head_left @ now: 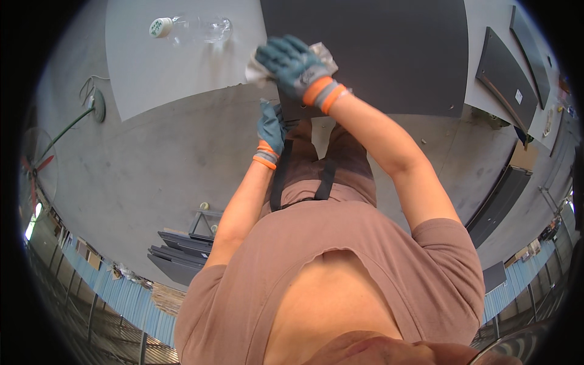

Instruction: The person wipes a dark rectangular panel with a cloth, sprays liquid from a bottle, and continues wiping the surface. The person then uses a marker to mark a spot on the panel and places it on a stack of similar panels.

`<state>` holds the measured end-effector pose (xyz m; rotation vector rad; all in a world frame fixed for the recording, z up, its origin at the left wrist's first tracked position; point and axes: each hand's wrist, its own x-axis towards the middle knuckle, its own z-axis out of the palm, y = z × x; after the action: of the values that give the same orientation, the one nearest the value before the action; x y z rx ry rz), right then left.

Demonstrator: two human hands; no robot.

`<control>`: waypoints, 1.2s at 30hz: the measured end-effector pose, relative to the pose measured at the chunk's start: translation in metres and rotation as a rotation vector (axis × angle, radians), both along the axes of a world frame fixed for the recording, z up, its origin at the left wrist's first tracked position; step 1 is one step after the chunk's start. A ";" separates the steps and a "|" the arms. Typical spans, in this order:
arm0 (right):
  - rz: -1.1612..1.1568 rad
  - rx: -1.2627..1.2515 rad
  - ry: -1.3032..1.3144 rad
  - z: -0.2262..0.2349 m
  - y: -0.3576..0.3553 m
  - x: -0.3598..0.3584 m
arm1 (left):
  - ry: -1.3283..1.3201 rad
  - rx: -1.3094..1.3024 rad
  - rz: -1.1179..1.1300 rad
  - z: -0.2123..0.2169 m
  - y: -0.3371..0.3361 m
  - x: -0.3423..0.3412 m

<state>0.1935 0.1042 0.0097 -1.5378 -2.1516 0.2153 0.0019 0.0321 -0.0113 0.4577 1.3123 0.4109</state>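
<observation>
From the head camera, a large dark grey flat panel (377, 55) is seen lying on a pale grey work surface (158, 67), its near edge overhanging toward the person. The right hand (298, 67), in a teal knitted glove with an orange and grey cuff, is pressed palm-down on the panel's near left corner, its fingers closed over a crumpled white cloth (258, 72) that shows at both sides of the glove. The left hand (271, 128), gloved the same way, is set against the panel's near edge just below the right hand; its fingers appear curled on the edge, though whether they truly clamp it cannot be told.

The step in hand is judged to be the wiping of the panel's face, with the corner being worked and the edge steadied from below. A further stroke would call for the cloth to be kept flat under the palm and drawn across the bare face, while the edge is held firm so the panel does not slide.

The panel looks matt, smooth and evenly dark, with small holes near its near right edge. A clear plastic bottle with a pale green cap (191, 28) lies on its side on the surface, well apart to the left. More dark panels (508, 76) lie to the right.
</observation>
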 end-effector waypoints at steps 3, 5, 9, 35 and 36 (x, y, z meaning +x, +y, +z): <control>-0.124 0.081 0.098 -0.010 0.030 0.009 | -0.058 0.037 -0.045 0.000 0.001 -0.006; -0.133 0.038 0.000 -0.001 -0.003 -0.003 | -0.110 -0.020 0.047 -0.001 0.002 -0.007; 0.133 -0.052 0.016 -0.004 -0.090 -0.016 | -0.150 0.036 0.140 0.001 -0.003 -0.005; -0.929 -0.021 -0.217 -0.038 -0.070 0.136 | -0.111 0.000 -0.026 -0.005 0.010 -0.006; -0.728 -0.279 -0.297 -0.010 -0.063 0.076 | -0.154 -0.056 -0.018 -0.005 0.016 -0.013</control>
<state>0.2693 0.0412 0.0000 -2.5327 -1.6493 0.0363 -0.0115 0.0482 -0.0166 0.3827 1.1665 0.3857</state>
